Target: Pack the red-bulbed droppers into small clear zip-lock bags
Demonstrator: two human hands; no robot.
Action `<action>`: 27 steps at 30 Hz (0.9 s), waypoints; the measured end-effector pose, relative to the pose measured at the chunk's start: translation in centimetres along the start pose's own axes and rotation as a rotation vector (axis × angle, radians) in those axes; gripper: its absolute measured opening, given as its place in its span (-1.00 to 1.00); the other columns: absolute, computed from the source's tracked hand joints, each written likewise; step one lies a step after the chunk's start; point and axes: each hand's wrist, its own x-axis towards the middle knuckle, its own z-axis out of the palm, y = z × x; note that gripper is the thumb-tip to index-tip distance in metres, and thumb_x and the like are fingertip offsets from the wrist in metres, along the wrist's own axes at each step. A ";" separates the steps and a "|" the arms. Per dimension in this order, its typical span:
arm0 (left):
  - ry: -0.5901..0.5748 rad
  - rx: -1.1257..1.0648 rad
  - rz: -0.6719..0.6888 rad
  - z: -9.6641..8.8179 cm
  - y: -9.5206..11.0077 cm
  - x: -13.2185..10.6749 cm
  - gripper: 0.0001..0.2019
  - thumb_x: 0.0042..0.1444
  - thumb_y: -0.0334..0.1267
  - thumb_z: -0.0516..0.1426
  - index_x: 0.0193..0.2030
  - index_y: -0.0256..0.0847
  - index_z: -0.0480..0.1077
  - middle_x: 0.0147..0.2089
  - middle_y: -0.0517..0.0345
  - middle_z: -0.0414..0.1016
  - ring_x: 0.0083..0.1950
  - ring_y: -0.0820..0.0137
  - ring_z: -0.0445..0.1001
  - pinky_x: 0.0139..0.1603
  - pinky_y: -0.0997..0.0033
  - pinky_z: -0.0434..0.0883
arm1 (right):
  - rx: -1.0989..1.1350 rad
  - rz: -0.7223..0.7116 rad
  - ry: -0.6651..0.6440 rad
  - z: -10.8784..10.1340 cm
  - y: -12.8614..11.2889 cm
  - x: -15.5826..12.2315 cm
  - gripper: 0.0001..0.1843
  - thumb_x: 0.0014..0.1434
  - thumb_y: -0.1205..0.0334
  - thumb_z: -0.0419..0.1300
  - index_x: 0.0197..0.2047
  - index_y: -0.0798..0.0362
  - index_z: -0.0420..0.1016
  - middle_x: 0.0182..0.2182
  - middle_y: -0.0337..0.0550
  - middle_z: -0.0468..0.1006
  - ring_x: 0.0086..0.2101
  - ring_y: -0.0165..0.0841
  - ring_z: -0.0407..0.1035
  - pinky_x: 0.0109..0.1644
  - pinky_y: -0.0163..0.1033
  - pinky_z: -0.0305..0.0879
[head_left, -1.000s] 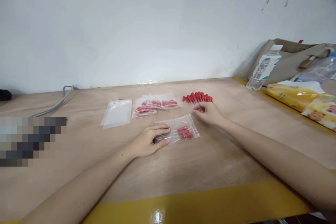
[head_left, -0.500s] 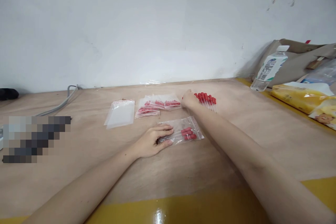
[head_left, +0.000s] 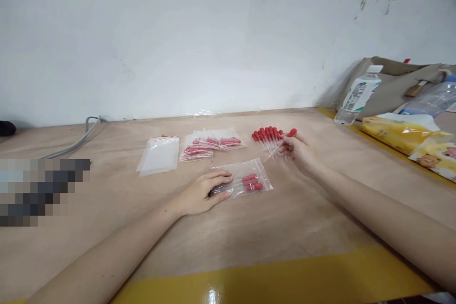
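A clear zip bag (head_left: 238, 169) lies flat on the table with several red-bulbed glass droppers inside, their bulbs toward its right, zipped end. My left hand (head_left: 203, 192) rests over the bag's left end, fingers stretched out and thumb apart. A single dropper (head_left: 291, 133) is pinched in the fingers of my right hand (head_left: 298, 151), its red bulb up and its thin clear tube slanting down to the left. Just left of that hand, a fan of loose droppers (head_left: 265, 133) lies on the table, partly covered by the fingers.
Left of the fan are filled bags (head_left: 213, 141) in an overlapping pile, then flat bags (head_left: 160, 154) without droppers. At the right stand a plastic bottle (head_left: 358, 95), a yellow packet (head_left: 395, 128) and a beige bag (head_left: 395, 73). A grey cable (head_left: 76, 145) runs at the left.
My right hand has moved right from the far side of the loose droppers and now has one dropper in its fingers. My left hand stays on the bag. The view has shifted slightly.
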 end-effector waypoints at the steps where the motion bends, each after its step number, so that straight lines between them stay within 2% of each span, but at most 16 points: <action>1: -0.003 0.004 0.001 0.0 0.0 0.0 -0.63 0.19 -0.15 0.03 0.12 -0.15 0.29 0.17 0.02 0.29 0.18 0.28 0.27 0.19 0.18 0.24 | 0.023 0.013 0.004 -0.2 0.5 -0.5 -0.82 -0.05 0.18 0.13 -0.35 0.01 0.23 -0.50 -0.23 0.36 -0.56 -0.45 0.30 -0.49 -0.29 0.29; 5: -0.016 0.015 -0.002 -0.1 0.2 0.0 -0.62 0.20 -0.15 0.02 0.14 -0.15 0.26 0.18 0.03 0.28 0.19 0.29 0.25 0.20 0.17 0.22 | 0.055 0.047 0.014 0.3 2.0 -2.0 -0.67 -0.07 0.21 0.15 -0.22 -0.06 0.13 -0.48 -0.29 0.38 -0.52 -0.40 0.37 -0.38 -0.22 0.38; 8: -0.021 0.026 -0.013 -0.1 0.3 0.0 -0.59 0.20 -0.14 0.02 0.18 -0.12 0.20 0.18 0.04 0.28 0.19 0.26 0.24 0.20 0.13 0.22 | 0.052 0.089 -0.051 1.1 2.6 -2.8 -0.62 -0.06 0.20 0.15 -0.17 -0.07 0.09 -0.46 -0.29 0.40 -0.47 -0.37 0.42 -0.28 -0.17 0.42; 11: -0.012 0.030 -0.027 -0.2 0.4 0.0 -0.56 0.19 -0.12 0.03 0.21 -0.11 0.15 0.17 0.03 0.29 0.17 0.24 0.27 0.17 0.13 0.25 | 0.039 0.117 -0.110 1.4 2.7 -3.5 -0.61 -0.04 0.19 0.14 -0.14 -0.05 0.09 -0.44 -0.26 0.42 -0.44 -0.38 0.43 -0.26 -0.18 0.42; 16: -0.016 0.024 -0.038 -0.3 0.5 0.0 -0.56 0.19 -0.11 0.03 0.20 -0.12 0.16 0.16 0.03 0.30 0.17 0.25 0.27 0.16 0.15 0.25 | 0.074 0.131 -0.123 1.1 2.3 -4.0 -0.66 -0.01 0.22 0.14 -0.16 -0.04 0.12 -0.43 -0.26 0.43 -0.45 -0.41 0.42 -0.25 -0.19 0.41; 21: -0.014 0.024 -0.055 -0.4 0.7 0.0 -0.56 0.19 -0.11 0.04 0.20 -0.13 0.16 0.16 0.03 0.30 0.16 0.25 0.29 0.16 0.16 0.26 | 0.161 0.213 -0.174 0.7 2.4 -3.7 -0.83 0.05 0.22 0.13 -0.24 0.01 0.29 -0.43 -0.19 0.43 -0.38 -0.37 0.44 -0.11 -0.14 0.39; 23: -0.009 0.022 -0.053 -0.4 0.7 0.0 -0.56 0.18 -0.11 0.04 0.19 -0.12 0.17 0.16 0.03 0.31 0.16 0.24 0.29 0.15 0.15 0.26 | 0.120 0.217 -0.216 0.5 2.6 -3.4 -0.81 0.04 0.19 0.16 -0.25 0.04 0.34 -0.44 -0.18 0.44 -0.39 -0.38 0.43 -0.15 -0.16 0.39; 27: -0.005 0.030 -0.043 -0.3 0.7 0.0 -0.56 0.18 -0.12 0.04 0.19 -0.12 0.17 0.15 0.03 0.31 0.15 0.23 0.29 0.15 0.14 0.27 | -0.055 0.115 -0.268 0.0 2.8 -2.9 -0.65 -0.08 0.10 0.27 -0.22 0.04 0.32 -0.44 -0.25 0.45 -0.54 -0.51 0.32 -0.40 -0.30 0.33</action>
